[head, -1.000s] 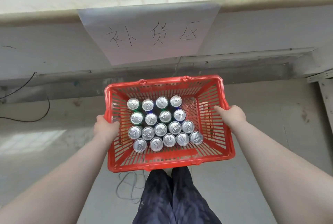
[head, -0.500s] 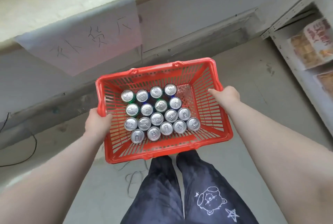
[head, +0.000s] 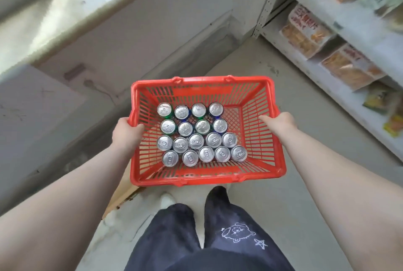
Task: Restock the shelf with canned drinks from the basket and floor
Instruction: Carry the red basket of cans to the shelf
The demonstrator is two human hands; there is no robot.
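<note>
Beside shelves (head: pixel 320 76), left grip (head: pixel 126 133) and right grip (head: pixel 281 124) each clasp the red basket (head: pixel 207 180), 18 cans (head: pixel 196 140) inside.

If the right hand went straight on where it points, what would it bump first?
Probably the red basket: the right hand grips its side wall. Beyond come the cans, though depth is unclear.

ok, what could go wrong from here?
1. Cans stand loose and bunched toward the left grip; a tilt of the basket may topple them.
2. The right grip holds the other rim, so taking a can leaves one-handed carrying; it could drop.
3. Shelf stands on the right; a swing may hit it.
</note>
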